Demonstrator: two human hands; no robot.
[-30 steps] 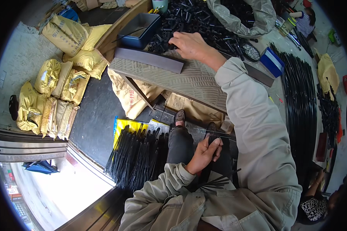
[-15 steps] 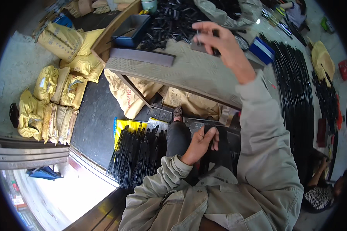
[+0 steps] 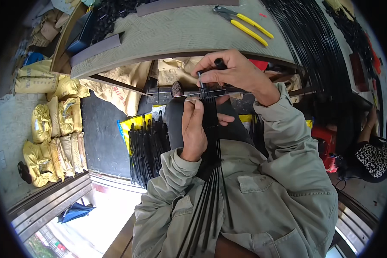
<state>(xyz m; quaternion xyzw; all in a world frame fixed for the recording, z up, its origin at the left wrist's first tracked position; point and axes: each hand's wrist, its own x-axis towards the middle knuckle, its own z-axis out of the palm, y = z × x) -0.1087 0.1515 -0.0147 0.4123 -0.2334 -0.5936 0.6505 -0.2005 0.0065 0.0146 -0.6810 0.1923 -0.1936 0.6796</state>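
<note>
A bundle of thin black rods (image 3: 207,189) lies across my lap, its lower ends fanned over my jacket. My left hand (image 3: 194,129) is closed round the upper part of this bundle, its thumb on top, and some of its fingers are hidden behind the rods. Just above it, my right hand (image 3: 236,73) pinches a small black tubular piece (image 3: 201,81) at the rods' upper ends. A second black tubular piece (image 3: 219,63) is held against the fingers of that hand. A thin pale line crosses the rods between my hands; I cannot tell what it is.
Beyond my hands stands a workbench (image 3: 172,36) with yellow-handled pliers (image 3: 245,26), a pile of black parts (image 3: 116,17) and long black rods (image 3: 314,43). Upright rods (image 3: 147,146) stand beside my left leg. Yellow sacks (image 3: 41,124) line the left. A person (image 3: 372,159) sits at right.
My right hand has come down from over the bench to the upper ends of the rods, now with black pieces in it. My view has shifted, and the pliers now show.
</note>
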